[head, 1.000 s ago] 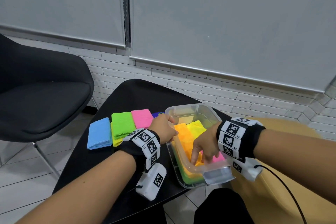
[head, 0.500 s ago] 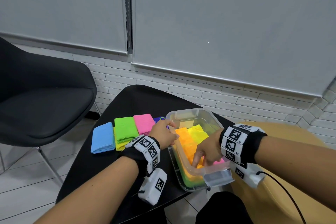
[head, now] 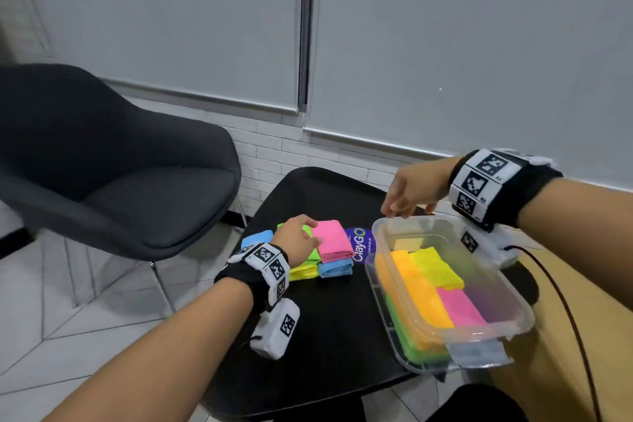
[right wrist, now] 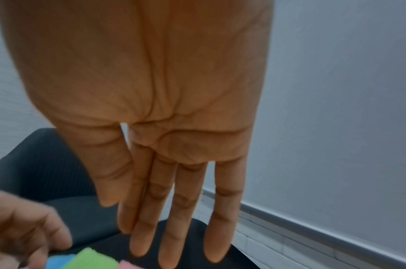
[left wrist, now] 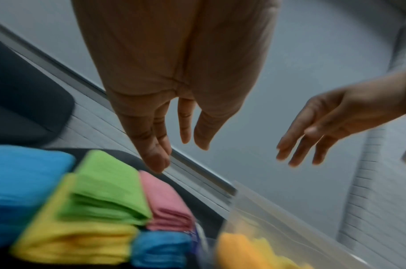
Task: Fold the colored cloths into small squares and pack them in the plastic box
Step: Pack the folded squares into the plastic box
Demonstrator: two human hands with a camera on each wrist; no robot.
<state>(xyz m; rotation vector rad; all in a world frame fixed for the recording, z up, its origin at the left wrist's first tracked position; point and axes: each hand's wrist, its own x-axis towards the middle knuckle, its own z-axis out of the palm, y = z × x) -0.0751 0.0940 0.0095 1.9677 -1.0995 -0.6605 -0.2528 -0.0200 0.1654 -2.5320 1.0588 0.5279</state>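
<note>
A clear plastic box (head: pixel 376 271) sits at the right of the black table (head: pixel 329 336), holding folded orange (head: pixel 424 295), yellow (head: pixel 436 265), pink (head: pixel 460 307) and green cloths. Left of it lie folded cloths: pink (head: pixel 332 240) on blue (head: pixel 334 267), green (left wrist: pixel 107 185) on yellow (left wrist: pixel 75 243), and another blue (left wrist: pixel 20 172). My left hand (head: pixel 298 240) hovers over the green stack, fingers relaxed and empty (left wrist: pixel 174 145). My right hand (head: pixel 407 195) is raised above the box's far rim, fingers straight (right wrist: pixel 169 236), holding nothing.
A dark grey chair (head: pixel 113 178) stands to the left of the table. A blue round sticker (head: pixel 361 245) lies between the pink cloth and the box. A tan surface (head: pixel 555 336) sits to the right of the box. White brick wall and window blinds stand behind.
Both hands have left the box. The right hand lifted out of it and up past the far rim; the left hand moved left from the box's rim to above the cloth stacks.
</note>
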